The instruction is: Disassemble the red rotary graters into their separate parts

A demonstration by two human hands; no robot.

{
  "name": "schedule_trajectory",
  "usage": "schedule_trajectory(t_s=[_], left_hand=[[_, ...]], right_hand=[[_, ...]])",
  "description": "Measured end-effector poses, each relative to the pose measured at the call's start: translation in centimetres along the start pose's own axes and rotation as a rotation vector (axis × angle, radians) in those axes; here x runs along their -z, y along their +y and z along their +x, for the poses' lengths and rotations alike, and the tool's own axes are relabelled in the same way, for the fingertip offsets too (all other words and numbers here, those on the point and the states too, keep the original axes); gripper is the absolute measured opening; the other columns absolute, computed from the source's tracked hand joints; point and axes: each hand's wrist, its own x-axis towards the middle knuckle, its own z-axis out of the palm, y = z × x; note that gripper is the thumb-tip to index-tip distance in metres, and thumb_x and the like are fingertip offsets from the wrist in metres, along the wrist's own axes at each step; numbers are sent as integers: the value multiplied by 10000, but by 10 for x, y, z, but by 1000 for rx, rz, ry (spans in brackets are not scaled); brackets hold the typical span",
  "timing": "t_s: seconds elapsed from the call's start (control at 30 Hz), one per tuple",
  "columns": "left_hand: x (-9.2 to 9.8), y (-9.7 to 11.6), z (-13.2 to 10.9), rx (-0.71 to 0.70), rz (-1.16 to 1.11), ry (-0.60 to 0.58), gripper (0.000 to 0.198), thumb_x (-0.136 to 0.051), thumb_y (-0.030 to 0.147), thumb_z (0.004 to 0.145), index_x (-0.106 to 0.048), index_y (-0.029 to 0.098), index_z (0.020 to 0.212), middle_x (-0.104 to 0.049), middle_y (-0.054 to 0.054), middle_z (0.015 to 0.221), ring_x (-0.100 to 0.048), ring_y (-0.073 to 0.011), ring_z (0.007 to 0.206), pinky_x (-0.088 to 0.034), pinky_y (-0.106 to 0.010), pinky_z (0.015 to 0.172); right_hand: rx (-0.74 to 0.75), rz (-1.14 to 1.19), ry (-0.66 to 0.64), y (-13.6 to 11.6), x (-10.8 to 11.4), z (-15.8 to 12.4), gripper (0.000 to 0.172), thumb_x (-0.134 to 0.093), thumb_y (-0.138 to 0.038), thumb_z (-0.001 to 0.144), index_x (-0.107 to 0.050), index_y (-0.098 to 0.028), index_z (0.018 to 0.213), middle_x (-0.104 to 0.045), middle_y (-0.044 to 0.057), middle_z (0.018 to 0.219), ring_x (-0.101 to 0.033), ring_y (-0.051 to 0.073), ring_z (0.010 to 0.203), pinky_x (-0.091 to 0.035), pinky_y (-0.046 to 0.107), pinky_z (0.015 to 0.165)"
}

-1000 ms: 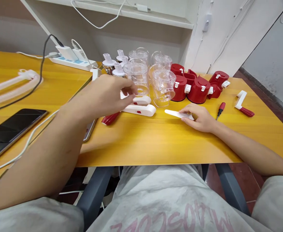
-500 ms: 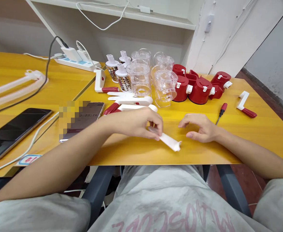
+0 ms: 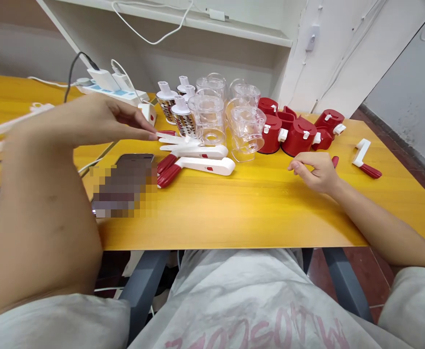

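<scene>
My left hand [image 3: 99, 118] is raised over the table's left side with its fingers stretched out. The fingertips reach the end of the flat white plastic pieces [image 3: 179, 140], which lie in a small pile. Just in front of that pile lie two white crank handles with red grips [image 3: 197, 165]. My right hand [image 3: 316, 172] rests on the yellow table [image 3: 256, 208], half curled and holding nothing, beside a red screwdriver [image 3: 335, 160].
Behind the handles stand clear plastic housings [image 3: 246, 128], metal grater drums [image 3: 183, 121] and several red bases [image 3: 301, 136]. Another crank handle [image 3: 365, 157] lies at the far right. A phone [image 3: 125, 186] lies at the left, a power strip [image 3: 106, 89] behind it.
My left hand has carried the flat white piece from the table's front edge to the pile at the back left. My right hand has slid right, toward the screwdriver.
</scene>
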Motion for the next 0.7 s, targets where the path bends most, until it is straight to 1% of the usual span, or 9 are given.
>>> schedule_trajectory(t_s=[0.07, 0.13, 0.23, 0.33, 0.43, 0.47, 0.53, 0.63, 0.7], left_hand=[[-12, 6, 8, 44, 26, -79, 870, -864, 1004, 669, -903, 217, 1037, -891, 4, 987, -738, -224, 975, -532, -314, 899], [-23, 10, 15, 50, 13, -99, 925, -827, 1052, 662, -888, 216, 1054, -886, 10, 1006, -732, -225, 1021, -525, -323, 934], [-34, 12, 23, 33, 7, -107, 933, -828, 1014, 685, -888, 195, 1127, -878, 13, 1099, -707, -202, 1056, -501, -307, 967], [-38, 16, 25, -17, 17, -64, 890, -823, 935, 703, -886, 178, 1166, -858, -5, 1200, -669, -192, 1050, -484, -298, 931], [-40, 28, 18, 6, -1, 57, 712, -768, 800, 844, -856, 147, 1114, -825, -18, 1073, -648, -166, 976, -471, -282, 883], [-40, 34, 14, 2, -14, 95, 645, -744, 743, 913, -844, 140, 1117, -809, -12, 1040, -645, -147, 965, -469, -261, 881], [-41, 46, 7, -18, -72, 189, 559, -741, 670, 987, -823, 130, 1106, -770, 5, 965, -619, -103, 905, -460, -212, 841], [-44, 63, 0, -45, -183, 338, 573, -820, 692, 975, -791, 127, 1065, -716, 21, 845, -558, -76, 783, -454, -187, 736], [-47, 67, 1, -62, -216, 462, 620, -787, 759, 987, -773, 140, 1023, -676, 23, 779, -531, -79, 727, -461, -213, 692]], right_hand=[[-6, -28, 29, 3, 4, 0, 487, -563, -461, 1187, -772, -164, 863, -753, 38, 769, -686, 91, 680, -489, 240, 678], [-16, -51, 45, 5, 8, 0, 486, -556, -455, 1186, -776, -170, 860, -749, 36, 760, -687, 96, 678, -494, 251, 676], [-40, -106, 39, 9, 14, 0, 535, -521, -498, 1189, -761, -173, 838, -750, 52, 766, -682, 110, 693, -490, 271, 683], [-66, -219, 24, 13, 26, 2, 580, -498, -540, 1180, -734, -162, 810, -740, 73, 770, -618, 112, 689, -463, 286, 703], [-175, -296, 48, 21, 45, 6, 483, -568, -496, 1147, -745, -152, 857, -730, 73, 776, -558, 109, 674, -415, 294, 703], [-254, -318, 59, 26, 52, 7, 424, -594, -474, 1132, -765, -154, 913, -741, 75, 802, -566, 116, 685, -415, 296, 711], [-442, -400, 72, 36, 67, 8, 333, -640, -447, 1102, -789, -158, 1029, -769, 88, 886, -600, 144, 738, -450, 305, 760], [-670, -550, 33, 56, 91, 6, 299, -691, -431, 1065, -786, -147, 1062, -766, 121, 965, -613, 186, 833, -503, 342, 884], [-801, -618, 12, 69, 109, 2, 314, -713, -437, 1056, -798, -137, 1091, -767, 150, 1018, -592, 195, 882, -501, 354, 947]])
